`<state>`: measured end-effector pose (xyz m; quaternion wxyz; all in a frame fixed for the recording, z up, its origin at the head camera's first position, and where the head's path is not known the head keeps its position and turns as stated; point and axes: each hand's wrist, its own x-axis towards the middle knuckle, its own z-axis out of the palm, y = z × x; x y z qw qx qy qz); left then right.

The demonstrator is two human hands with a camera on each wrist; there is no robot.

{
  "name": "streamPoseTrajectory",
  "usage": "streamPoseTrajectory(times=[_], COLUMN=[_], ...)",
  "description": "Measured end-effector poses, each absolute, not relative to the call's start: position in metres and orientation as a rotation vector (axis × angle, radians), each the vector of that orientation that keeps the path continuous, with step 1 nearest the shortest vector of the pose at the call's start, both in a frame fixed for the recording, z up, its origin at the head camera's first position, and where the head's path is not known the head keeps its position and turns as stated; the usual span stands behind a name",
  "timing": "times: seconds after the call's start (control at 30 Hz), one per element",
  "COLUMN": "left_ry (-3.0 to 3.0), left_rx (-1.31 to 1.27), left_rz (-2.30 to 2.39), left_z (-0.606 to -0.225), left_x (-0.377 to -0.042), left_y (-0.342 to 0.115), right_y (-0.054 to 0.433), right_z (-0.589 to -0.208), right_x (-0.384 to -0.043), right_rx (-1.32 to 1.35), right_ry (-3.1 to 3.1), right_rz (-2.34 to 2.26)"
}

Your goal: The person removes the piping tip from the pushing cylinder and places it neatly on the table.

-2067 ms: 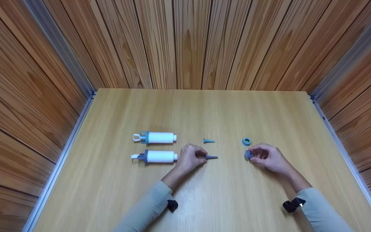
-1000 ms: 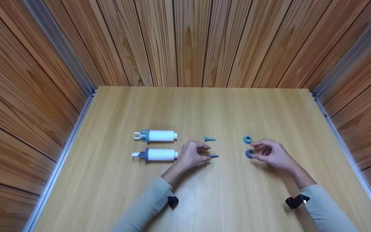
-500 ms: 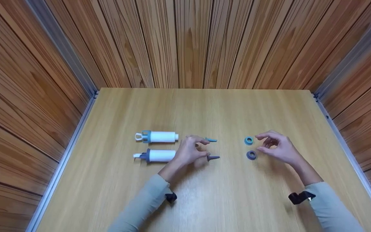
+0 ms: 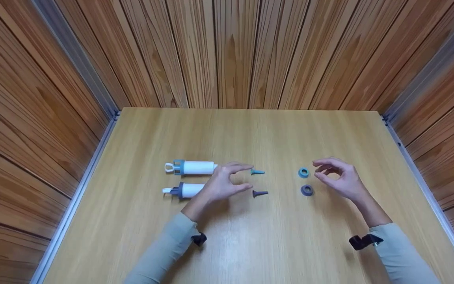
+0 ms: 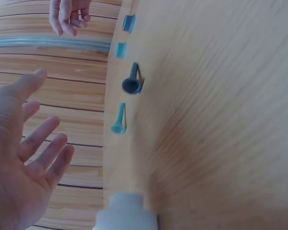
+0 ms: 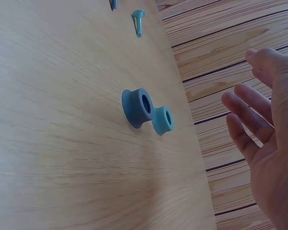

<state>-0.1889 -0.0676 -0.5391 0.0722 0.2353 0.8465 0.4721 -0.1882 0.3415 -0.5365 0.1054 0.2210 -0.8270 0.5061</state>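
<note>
My left hand (image 4: 223, 183) hovers over the front ends of two white tubes, thumb and fingers spread, holding nothing. Just right of it lie two narrow cone-shaped nozzles, one teal (image 4: 257, 172) and one dark purple-grey (image 4: 259, 193). Fingers loosely bent, my right hand (image 4: 339, 177) is raised with nothing in it. Beside it, a teal ring cap (image 4: 303, 172) and a dark ring cap (image 4: 307, 190) sit on the table; the right wrist view shows the dark cap (image 6: 138, 108) with a flared base and a round hole.
Two syringe-like pumps lie at the left: one with a teal collar (image 4: 179, 167), one with a dark collar (image 4: 180, 190), both with white handles. The left hand partly covers their tubes. Wooden panels (image 4: 233, 55) and metal rails (image 4: 73, 197) border the table (image 4: 274, 244).
The right hand has set down the dark ring cap, which now lies flat, and drawn away to the right. My left hand has left the dark nozzle and moved left, fingers spreading.
</note>
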Motion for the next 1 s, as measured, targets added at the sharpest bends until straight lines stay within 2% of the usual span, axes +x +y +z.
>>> streamPoseTrajectory(times=[0.3,0.6,1.0], left_ry=[2.577,2.584,2.66], left_rx=[0.829,0.836,0.667], left_rz=[1.311,1.359,1.404], left_z=[-0.529,-0.525,-0.514], left_x=[-0.186,-0.182,-0.181], left_y=[-0.103,-0.147,-0.203], right_y=[0.356,0.379,0.405], right_z=[-0.533,-0.529,-0.515], right_x=[-0.184,-0.177,-0.183], right_rx=[0.685,0.746,0.694], right_ry=[-2.536,-2.58,-2.64], right_rz=[1.479,1.471,1.487])
